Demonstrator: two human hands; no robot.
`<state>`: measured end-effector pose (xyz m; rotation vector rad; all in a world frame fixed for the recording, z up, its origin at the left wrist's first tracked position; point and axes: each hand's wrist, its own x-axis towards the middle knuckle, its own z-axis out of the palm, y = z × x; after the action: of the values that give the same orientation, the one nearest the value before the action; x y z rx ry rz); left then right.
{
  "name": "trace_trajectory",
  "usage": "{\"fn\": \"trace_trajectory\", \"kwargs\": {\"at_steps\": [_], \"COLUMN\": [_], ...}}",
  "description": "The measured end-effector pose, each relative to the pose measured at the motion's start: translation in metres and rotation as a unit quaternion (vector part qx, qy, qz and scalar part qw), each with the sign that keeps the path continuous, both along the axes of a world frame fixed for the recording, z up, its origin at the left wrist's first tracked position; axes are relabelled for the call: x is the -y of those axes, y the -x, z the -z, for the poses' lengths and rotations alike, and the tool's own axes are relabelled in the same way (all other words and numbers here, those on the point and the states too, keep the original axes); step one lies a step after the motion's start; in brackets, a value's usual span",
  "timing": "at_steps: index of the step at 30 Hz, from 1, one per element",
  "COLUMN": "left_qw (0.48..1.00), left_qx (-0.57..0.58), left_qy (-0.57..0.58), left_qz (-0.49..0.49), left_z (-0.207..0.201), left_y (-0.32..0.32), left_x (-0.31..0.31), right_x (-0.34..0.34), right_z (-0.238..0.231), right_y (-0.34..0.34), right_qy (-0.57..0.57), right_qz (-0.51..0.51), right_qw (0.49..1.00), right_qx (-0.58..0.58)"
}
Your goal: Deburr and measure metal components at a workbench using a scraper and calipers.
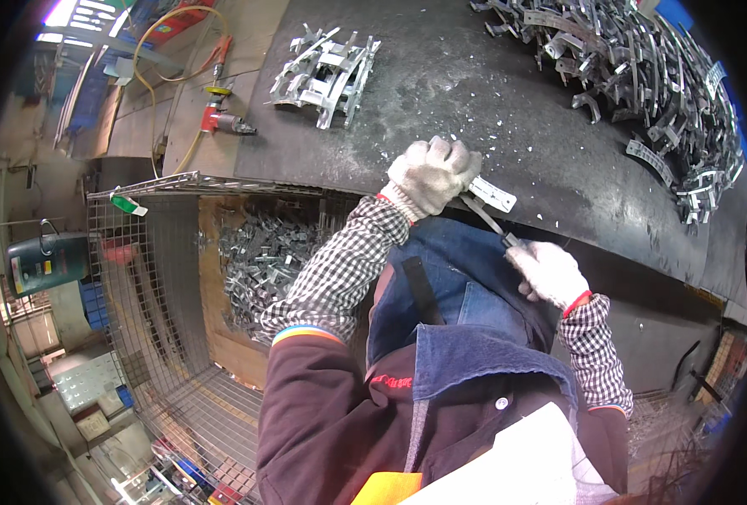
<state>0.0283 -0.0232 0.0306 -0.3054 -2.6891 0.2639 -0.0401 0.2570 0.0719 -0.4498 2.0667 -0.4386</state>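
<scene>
At the front edge of the dark table my left hand [431, 175], in a whitish work glove, is closed on a silver metal bracket [493, 195] whose flat end sticks out to the right. My right hand [550, 273], gloved too, is wrapped round the dark handle of a hand tool with a narrow metal blade [485, 215]. The blade lies up against the underside of the bracket, close to my left fingers; whether it is a file or a scraper I cannot tell. A small stack of similar brackets [327, 76] sits farther back on the left.
A large heap of metal brackets [634, 76] covers the table's far right. Pale chips lie scattered over the tabletop [441, 93]. At the left rests a red air tool [222, 119] with a yellow hose. Below stands a wire cage [180, 278] holding many metal pieces [264, 261].
</scene>
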Motion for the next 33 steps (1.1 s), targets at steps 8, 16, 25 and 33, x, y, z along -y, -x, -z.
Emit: {"fn": "trace_trajectory", "kwargs": {"at_steps": [8,16,25,33], "left_qw": [1.000,1.000,1.000,0.999], "left_qx": [-0.015,-0.007,0.024,0.011], "left_qy": [-0.005,0.000,-0.013,0.001], "left_qz": [-0.007,-0.007,-0.014,-0.035], "left_z": [-0.001,0.001,-0.001,-0.004], "left_y": [-0.001,-0.005,-0.002,0.000], "left_x": [-0.001,0.000,-0.001,-0.007], "right_x": [0.008,0.010,0.005,-0.014], "right_z": [-0.022,-0.019,-0.023,-0.008], "right_y": [0.016,0.006,0.014,0.009], "right_qy": [-0.022,-0.013,-0.010,0.071], "right_qz": [0.009,0.056,0.038,-0.056], "right_qw": [0.999,0.992,0.995,0.996], "right_qx": [0.043,0.110,0.094,0.002]}}
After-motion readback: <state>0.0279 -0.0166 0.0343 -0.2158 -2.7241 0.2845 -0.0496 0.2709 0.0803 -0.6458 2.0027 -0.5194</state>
